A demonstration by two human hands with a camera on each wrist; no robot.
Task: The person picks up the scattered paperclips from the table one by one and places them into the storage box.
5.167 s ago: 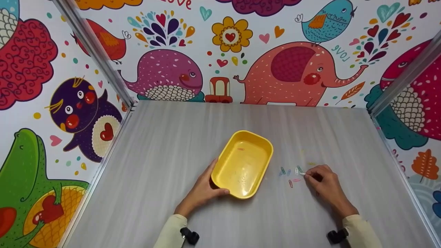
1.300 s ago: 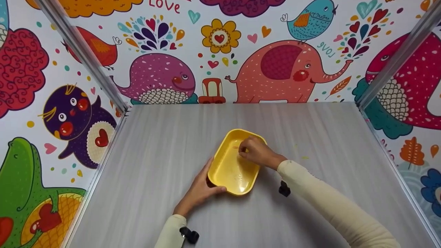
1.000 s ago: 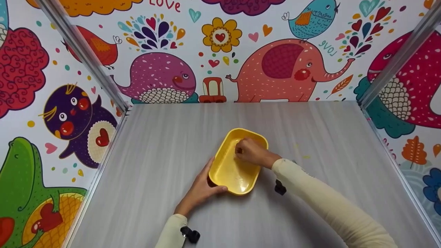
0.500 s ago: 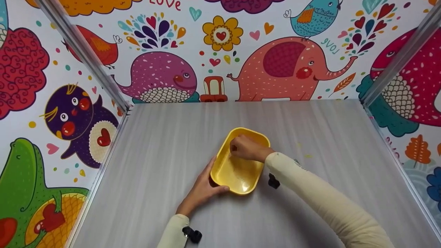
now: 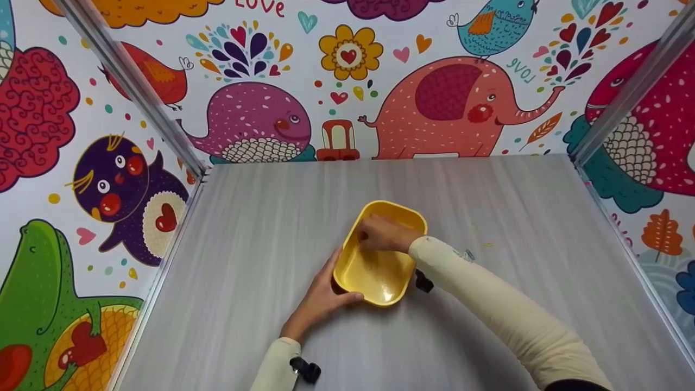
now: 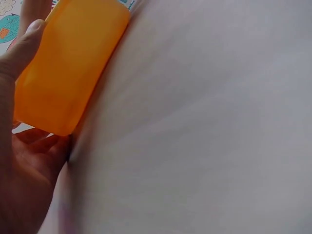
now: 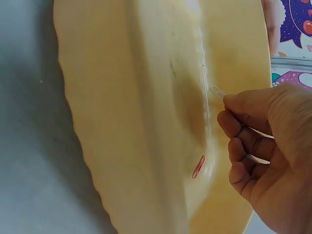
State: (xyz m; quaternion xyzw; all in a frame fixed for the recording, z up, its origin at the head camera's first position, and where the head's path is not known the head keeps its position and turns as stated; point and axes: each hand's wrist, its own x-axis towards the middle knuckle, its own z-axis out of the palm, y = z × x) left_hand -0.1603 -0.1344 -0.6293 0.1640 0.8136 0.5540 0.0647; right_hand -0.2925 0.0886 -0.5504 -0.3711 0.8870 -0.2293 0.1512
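Note:
My left hand [image 5: 320, 301] holds the near left corner of a yellow plastic tray [image 5: 421, 220], its thumb at the near rim and its fingers along the side. In the left wrist view the tray's orange-looking outer wall [image 6: 73, 63] sits between thumb and fingers. My right hand [image 5: 383, 233] is down inside the tray, toward its left wall. Between thumb and forefinger it pinches a white paper clip [image 7: 217, 91], seen in the right wrist view. A red paper clip [image 7: 198, 166] lies on the tray floor; in the head view the right hand hides it.
Yellow paper clips [image 5: 490, 244] lie on the grey table [image 5: 260, 217] right of the tray. A green paper clip [image 5: 469, 253] shows just beyond the right sleeve [image 5: 488, 293], which covers the table there. Printed walls [image 5: 260, 119] enclose the back and sides.
The right hand has gone from the loose clips on the table, with a white clip, into the tray, then shifted toward its left wall. The left hand keeps its hold on the tray.

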